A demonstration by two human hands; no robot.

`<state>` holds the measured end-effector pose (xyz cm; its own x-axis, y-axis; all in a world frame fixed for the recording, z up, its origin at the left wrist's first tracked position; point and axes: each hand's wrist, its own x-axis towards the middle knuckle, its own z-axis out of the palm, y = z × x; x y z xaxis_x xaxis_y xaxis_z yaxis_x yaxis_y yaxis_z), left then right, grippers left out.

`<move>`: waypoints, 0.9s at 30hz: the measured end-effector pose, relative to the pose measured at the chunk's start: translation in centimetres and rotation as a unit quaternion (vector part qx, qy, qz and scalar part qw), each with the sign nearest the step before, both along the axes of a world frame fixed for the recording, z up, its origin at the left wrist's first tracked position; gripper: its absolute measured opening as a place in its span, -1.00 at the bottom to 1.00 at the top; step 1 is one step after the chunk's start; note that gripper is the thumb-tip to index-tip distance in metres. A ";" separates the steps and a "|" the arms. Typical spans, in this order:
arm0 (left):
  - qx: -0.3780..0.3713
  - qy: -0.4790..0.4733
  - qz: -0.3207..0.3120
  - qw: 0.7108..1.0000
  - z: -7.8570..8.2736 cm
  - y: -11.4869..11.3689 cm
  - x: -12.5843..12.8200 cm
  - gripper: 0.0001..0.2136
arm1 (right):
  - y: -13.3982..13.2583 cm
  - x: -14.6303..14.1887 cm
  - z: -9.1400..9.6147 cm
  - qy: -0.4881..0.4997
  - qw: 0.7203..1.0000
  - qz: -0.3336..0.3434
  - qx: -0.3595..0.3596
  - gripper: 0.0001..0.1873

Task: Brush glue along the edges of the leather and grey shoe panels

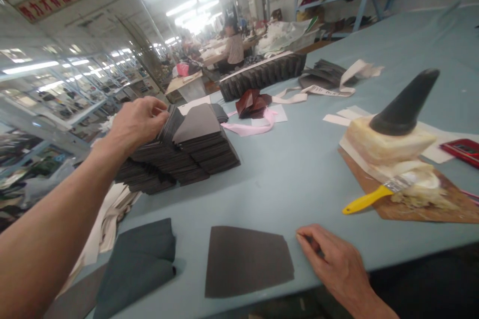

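Observation:
My left hand [140, 118] reaches to the far left, its fingers closed over the top edge of dark grey flat pieces [172, 123] at the stack. Those pieces stand tilted there; the fingertips are partly hidden. Beside them rises a tall stack of cut dark grey panels [209, 147]. Near the front edge, my right hand [335, 261] rests with curled fingers, thumb against forefinger; whatever is inside, if anything, is hidden. Just left of it a single grey panel [249, 261] lies flat on the table. Farther left lies a folded dark green-grey piece [140, 259].
On the blue table [284, 179], a yellow-handled brush [368, 199] lies on a brown board [385, 209] beside a pale block [389, 142] bearing a black cone [407, 102]. A red tool [462, 152] sits at right. Pink ribbon [254, 127] and a row of dark pieces [264, 77] lie beyond.

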<state>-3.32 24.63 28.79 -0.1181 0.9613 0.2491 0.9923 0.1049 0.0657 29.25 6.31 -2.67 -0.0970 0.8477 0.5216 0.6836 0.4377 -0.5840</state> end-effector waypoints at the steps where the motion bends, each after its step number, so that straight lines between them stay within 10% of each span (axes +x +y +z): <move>1: -0.007 0.001 -0.006 1.000 -0.1 -0.4 -0.3 -0.58 | 0.0 0.0 0.0 -0.003 1.000 -0.004 0.002 -0.65; 20: 0.018 -0.116 -0.051 0.992 -7.8 -8.1 -2.3 -0.61 | 0.7 1.0 -4.5 -0.003 0.987 -0.058 -0.148 -0.64; 23: 0.019 -0.145 -0.103 0.984 -11.7 -11.5 -2.4 -0.63 | 0.8 0.8 -4.8 0.010 0.984 -0.066 -0.168 -0.62; 27: 0.163 -0.082 -0.250 0.951 -21.3 -17.6 -1.3 -0.68 | 0.6 -0.2 -4.4 0.016 0.988 -0.083 -0.128 -0.69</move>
